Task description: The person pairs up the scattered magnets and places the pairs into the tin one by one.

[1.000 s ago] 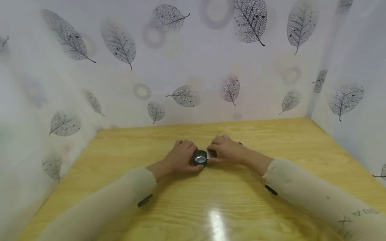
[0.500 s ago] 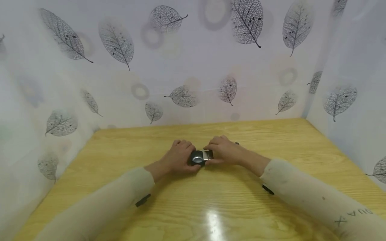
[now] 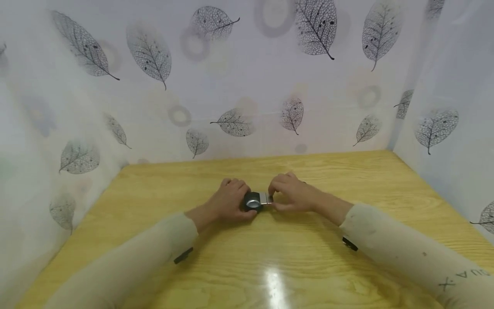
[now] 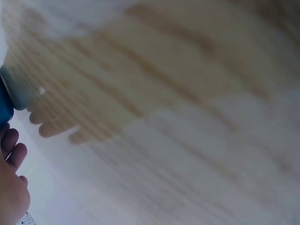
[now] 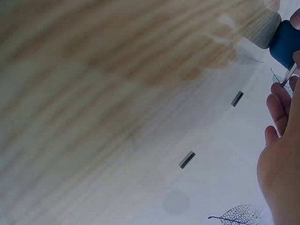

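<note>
On the wooden table lies a tape measure [image 3: 253, 202] with a chunky dark case and a round silver face. My left hand [image 3: 227, 201] grips this case from the left, thumb along its near side. A short flat silver strip [image 3: 264, 198] sticks out of the case to the right. The fingers of my right hand [image 3: 293, 195] pinch the strip's far end. In the right wrist view the case [image 5: 285, 44] looks dark blue, and a thin strip [image 5: 289, 74] runs to my right fingers. The left wrist view shows only part of my left hand [image 4: 11, 183] beside the case's edge.
The glossy wooden table [image 3: 216, 262] carries reflections. Curtains [image 3: 247, 81] with a leaf print stand at the back and both sides. A small dark thing [image 3: 304, 183] peeks out behind my right hand, mostly hidden.
My right hand has shifted slightly right, away from the case, with its fingers now at the strip's end. My left hand and the case hold nearly the same place.
</note>
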### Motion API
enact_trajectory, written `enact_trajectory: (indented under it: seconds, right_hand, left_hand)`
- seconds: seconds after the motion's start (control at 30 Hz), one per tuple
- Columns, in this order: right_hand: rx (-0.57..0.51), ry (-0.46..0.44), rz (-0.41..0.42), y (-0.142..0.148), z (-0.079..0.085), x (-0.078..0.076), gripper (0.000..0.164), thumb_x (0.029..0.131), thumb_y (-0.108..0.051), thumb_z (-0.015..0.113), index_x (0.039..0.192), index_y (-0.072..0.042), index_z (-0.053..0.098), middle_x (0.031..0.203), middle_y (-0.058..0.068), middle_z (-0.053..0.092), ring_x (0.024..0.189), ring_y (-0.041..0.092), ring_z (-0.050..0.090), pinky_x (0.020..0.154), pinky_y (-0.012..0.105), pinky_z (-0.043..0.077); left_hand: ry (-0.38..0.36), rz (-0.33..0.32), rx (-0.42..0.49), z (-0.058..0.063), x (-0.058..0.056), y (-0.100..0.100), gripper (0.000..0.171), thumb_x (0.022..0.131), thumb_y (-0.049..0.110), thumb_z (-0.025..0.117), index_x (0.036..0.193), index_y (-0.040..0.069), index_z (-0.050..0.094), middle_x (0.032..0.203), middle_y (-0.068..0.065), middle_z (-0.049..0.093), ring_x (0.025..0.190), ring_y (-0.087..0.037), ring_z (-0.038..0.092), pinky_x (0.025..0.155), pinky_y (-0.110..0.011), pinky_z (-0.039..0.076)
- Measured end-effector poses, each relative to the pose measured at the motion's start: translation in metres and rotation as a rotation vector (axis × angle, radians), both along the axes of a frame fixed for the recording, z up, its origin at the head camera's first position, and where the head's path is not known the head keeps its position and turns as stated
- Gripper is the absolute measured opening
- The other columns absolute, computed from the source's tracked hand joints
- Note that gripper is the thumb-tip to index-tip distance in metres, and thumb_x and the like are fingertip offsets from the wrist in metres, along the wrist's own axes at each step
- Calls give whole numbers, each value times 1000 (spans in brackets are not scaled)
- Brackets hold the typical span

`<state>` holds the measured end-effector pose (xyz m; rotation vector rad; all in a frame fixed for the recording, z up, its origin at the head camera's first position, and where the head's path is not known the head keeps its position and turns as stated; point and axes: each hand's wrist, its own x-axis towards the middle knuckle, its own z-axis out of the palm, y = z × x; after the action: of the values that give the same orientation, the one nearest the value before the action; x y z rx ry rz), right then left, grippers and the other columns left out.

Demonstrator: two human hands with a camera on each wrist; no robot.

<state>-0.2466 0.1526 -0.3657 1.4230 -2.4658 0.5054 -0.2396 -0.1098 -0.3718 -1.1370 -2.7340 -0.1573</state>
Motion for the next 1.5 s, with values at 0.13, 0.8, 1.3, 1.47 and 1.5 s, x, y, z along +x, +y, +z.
enact_trajectory:
  seconds: [0.13,0.8,1.3,1.47,1.5]
  right_hand:
    - [-18,28,22,-1,-1,0,24,81,-23,78,99,-14,65,99,-4,64,93,13,57,89,35,39]
    - [-99,182,123,-12,-5,-5,24,75,-15,84,94,-13,70,95,0,66,90,16,60,79,35,45]
    - [-94,158,166,-20,-6,-10,18,80,-15,82,97,-14,75,94,2,68,90,17,62,81,35,50]
    - [-105,171,196,-21,-5,-12,18,80,-13,82,97,-13,77,92,3,68,88,17,62,80,34,52]
    - [-108,172,202,-21,-5,-12,18,81,-13,82,97,-13,77,91,3,68,88,17,62,79,34,52]
  left_hand:
    - [0,-9,11,0,1,0,56,84,59,64,111,9,62,106,-2,62,96,-19,53,97,-43,36]
    - [30,-28,1,-5,-5,-2,57,84,60,64,111,11,63,106,-2,62,98,-19,54,96,-42,37]
    - [7,-32,11,-4,-3,-2,58,85,60,64,114,10,62,109,-3,62,100,-20,53,95,-42,37]
    - [5,-30,11,-3,-3,-2,58,85,59,64,114,9,62,108,-3,62,100,-20,53,96,-42,37]
    - [5,-32,14,-3,-3,-2,58,85,59,65,114,9,62,108,-3,62,100,-20,53,96,-42,37]
